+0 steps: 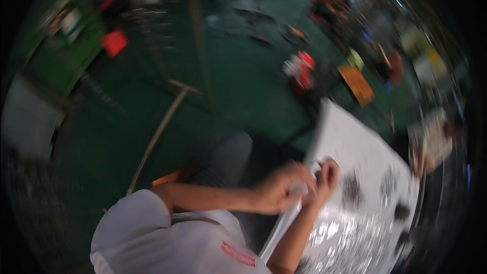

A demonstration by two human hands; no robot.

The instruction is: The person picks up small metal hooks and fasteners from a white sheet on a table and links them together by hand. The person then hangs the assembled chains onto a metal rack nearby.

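Fingers (293, 171) half-curled, seemingly around pale object (298, 190), left hand (276, 189).

Workshop, green floor (233, 91), white worktable (345, 127) strewn with small parts (351, 190) (all blurred), strip lights (397, 1) above

No words or numbers could be read. A small red label (238, 253) was on the front of the person's pale shirt (190, 246). It had white marks like letters, but they were too blurry to make out.
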